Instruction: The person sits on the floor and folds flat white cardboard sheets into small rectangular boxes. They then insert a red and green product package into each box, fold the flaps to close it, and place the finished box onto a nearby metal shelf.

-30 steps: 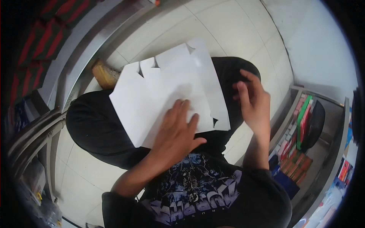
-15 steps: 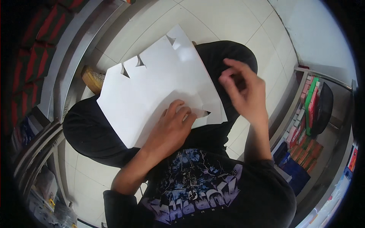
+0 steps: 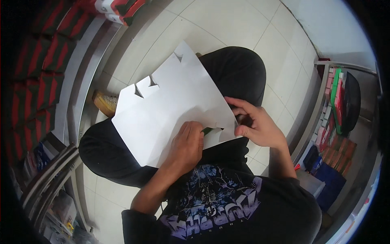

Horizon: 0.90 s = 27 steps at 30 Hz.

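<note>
A white card sheet (image 3: 162,110) lies across my lap, with cut notches and curled flaps along its far left edge. Near its close right corner a slit gapes, showing a dark gap. My left hand (image 3: 187,144) is closed at this slit, its fingers bent together on the card and its thumb tucked by the opening. At the right edge, my right hand (image 3: 258,125) has its thumb on the corner and its index finger along the border. Its other fingers curl beside the edge, partly hidden.
Red and dark green packages (image 3: 44,85) fill a metal shelf on the left. A lower rack (image 3: 61,179) holds plastic-wrapped items. The right shelf carries pink boxes (image 3: 325,101), a green item (image 3: 336,95) and a blue item (image 3: 330,185). Pale floor tiles (image 3: 227,20) extend ahead.
My right hand has come down and left from the air to the sheet's edge. The fingers of my left hand have drawn together, and the slit shows wider. The whole view has shifted slightly.
</note>
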Available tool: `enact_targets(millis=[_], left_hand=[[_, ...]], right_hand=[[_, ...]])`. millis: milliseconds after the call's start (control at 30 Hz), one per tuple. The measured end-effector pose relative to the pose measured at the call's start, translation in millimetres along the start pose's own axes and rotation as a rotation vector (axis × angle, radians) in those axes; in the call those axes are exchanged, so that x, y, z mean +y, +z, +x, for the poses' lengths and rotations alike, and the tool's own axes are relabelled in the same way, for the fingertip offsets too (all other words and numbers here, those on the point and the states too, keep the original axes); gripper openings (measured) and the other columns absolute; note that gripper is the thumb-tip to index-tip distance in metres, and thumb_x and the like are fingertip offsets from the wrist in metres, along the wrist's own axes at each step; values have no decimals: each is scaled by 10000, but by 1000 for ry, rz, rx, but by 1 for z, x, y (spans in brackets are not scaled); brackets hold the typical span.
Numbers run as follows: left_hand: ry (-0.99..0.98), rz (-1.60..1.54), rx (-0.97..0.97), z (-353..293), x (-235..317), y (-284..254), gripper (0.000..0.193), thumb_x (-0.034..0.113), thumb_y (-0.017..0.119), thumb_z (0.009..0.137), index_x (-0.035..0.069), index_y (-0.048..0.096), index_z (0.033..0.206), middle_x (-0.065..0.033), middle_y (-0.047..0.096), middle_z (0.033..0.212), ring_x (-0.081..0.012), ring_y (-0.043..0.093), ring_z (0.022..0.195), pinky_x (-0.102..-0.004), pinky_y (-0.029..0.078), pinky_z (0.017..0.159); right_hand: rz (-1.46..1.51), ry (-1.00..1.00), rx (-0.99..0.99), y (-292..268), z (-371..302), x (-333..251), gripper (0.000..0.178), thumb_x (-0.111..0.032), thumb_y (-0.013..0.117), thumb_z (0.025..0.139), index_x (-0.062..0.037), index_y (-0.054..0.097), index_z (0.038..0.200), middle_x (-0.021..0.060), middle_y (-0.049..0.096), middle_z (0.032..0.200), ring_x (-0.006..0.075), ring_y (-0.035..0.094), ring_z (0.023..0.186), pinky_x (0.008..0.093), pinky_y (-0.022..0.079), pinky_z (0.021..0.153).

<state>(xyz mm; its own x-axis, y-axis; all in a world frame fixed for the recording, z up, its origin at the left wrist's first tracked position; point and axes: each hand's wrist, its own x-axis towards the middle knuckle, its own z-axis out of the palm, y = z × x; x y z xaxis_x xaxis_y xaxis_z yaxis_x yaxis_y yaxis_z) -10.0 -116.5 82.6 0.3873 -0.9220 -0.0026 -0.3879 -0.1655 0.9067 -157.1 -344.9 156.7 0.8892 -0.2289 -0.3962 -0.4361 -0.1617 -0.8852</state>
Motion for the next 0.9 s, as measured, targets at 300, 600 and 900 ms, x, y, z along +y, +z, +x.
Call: enact_targets(millis=[300,600,900], left_hand=[[-43,-75,34,-5,15,-20,109,33,546,1046,-26,552,1138,-251,644,1072,-480,631,985,-515,526,879],[-64,-78,142,-7,46,-51,130,93,609,1080,-16,586,1148,-241,701,1128,-429,711,907,-449,575,798],[-16,-120,169,-15,20,-18,196,13,643,1052,-5,574,1235,-187,725,1094,-317,740,894,-398,593,805]], right_hand=[[-88,257,66,0,2,-2,601,-62,773,950,24,562,1506,123,781,920,116,682,709,314,548,661],[-515,-295,343,19,7,-40,444,-113,718,940,19,619,1353,264,726,1056,448,725,933,479,578,788],[-405,23,46,44,-3,-25,300,-150,736,926,81,654,1099,301,693,835,499,713,841,526,584,741]])
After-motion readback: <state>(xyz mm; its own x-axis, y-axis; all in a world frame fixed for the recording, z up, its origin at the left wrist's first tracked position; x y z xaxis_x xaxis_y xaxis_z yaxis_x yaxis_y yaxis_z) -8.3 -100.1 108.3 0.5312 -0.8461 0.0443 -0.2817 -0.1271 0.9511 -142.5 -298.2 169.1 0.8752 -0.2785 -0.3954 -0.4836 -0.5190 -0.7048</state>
